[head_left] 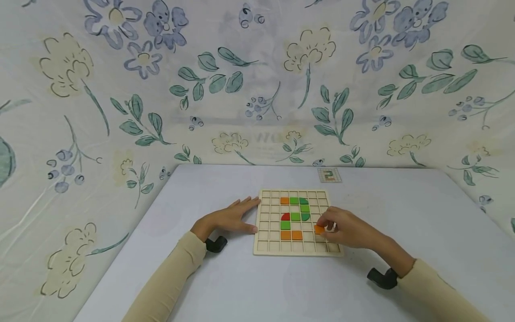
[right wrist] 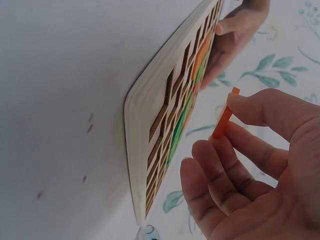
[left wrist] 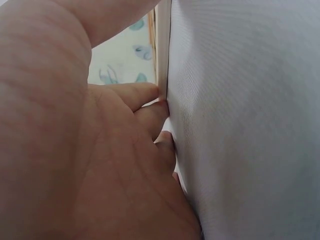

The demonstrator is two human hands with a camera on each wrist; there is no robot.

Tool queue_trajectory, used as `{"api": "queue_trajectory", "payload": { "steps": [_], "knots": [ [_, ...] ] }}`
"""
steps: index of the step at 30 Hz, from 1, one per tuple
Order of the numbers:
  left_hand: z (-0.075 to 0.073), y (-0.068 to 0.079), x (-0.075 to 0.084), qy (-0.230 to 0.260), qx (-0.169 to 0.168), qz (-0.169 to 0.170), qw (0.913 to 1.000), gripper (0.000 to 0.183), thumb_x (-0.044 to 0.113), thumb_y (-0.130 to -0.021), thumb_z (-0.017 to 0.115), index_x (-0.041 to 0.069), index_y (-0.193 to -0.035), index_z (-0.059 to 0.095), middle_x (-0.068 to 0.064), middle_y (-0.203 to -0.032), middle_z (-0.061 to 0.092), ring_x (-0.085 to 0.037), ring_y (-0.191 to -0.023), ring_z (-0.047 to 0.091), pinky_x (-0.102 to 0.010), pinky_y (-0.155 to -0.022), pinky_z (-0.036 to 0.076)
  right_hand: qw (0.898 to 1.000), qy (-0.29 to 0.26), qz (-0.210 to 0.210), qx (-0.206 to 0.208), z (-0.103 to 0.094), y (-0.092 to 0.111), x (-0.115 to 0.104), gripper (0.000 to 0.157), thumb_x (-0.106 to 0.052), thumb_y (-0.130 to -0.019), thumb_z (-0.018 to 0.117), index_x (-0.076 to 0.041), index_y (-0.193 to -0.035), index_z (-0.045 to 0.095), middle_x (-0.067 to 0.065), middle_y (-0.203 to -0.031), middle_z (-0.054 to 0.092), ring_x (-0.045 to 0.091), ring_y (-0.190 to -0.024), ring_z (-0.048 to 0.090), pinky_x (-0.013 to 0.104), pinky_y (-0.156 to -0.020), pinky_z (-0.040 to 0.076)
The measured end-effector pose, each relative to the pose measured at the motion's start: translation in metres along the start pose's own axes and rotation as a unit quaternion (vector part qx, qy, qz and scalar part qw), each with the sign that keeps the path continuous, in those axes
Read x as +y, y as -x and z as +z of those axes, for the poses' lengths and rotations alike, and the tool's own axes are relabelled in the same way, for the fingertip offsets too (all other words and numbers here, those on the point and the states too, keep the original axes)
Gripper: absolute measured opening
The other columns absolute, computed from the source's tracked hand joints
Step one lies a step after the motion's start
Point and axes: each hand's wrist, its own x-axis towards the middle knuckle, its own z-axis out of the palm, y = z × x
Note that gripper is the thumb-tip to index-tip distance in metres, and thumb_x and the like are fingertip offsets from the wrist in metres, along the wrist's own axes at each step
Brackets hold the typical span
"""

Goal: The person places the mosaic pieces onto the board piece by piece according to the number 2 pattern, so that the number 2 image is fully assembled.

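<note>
A wooden grid board (head_left: 269, 246) lies on the table, with orange, green and red tiles set in some of its squares. Between thumb and fingers, my right hand (head_left: 348, 227) pinches an orange square tile (head_left: 319, 230) above the board's right part. The right wrist view shows this orange tile (right wrist: 224, 120) held clear of the board (right wrist: 142, 120). My left hand (head_left: 233, 217) rests at the board's left edge, fingers extended, with the thumb and fingertips touching it. In the left wrist view, the fingers of the left hand (left wrist: 115, 155) meet the board's side (left wrist: 163, 50).
A small pattern card (head_left: 329, 175) lies near the table's back edge, behind the board. White cloth covers the table (head_left: 217, 286). A floral curtain (head_left: 257, 89) hangs behind it and along its left side. Black wrist straps (head_left: 382, 278) show at both sleeves.
</note>
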Motion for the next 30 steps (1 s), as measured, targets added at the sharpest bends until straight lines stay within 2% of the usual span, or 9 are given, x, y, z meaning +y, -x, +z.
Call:
{"api": "queue_trajectory", "payload": {
  "steps": [11,30],
  "knots": [
    [0.001,-0.001,-0.001,0.000,0.002,0.000,1.0000,0.097,0.046,-0.087,0.073,0.012,-0.161,0.019,-0.008,-0.169,0.013,-0.028,-0.158,0.003,-0.051,-0.128,-0.001,1.000,-0.005,0.003,-0.021,0.012,-0.012,-0.002,0.019,-0.014,-0.087,0.077,-0.009,-0.105,0.072,-0.003,-0.098,0.063,0.010,-0.085,0.057,0.016,-0.073,0.055],
    [0.001,-0.002,-0.004,0.000,0.002,0.001,1.0000,0.097,0.046,-0.088,0.072,0.012,-0.161,0.018,-0.007,-0.169,0.012,-0.028,-0.158,0.002,-0.051,-0.128,-0.001,1.000,0.009,0.011,-0.022,0.023,-0.020,-0.005,0.017,-0.015,-0.086,0.079,-0.010,-0.101,0.074,-0.004,-0.096,0.063,0.010,-0.086,0.056,0.019,-0.075,0.055]
  ]
}}
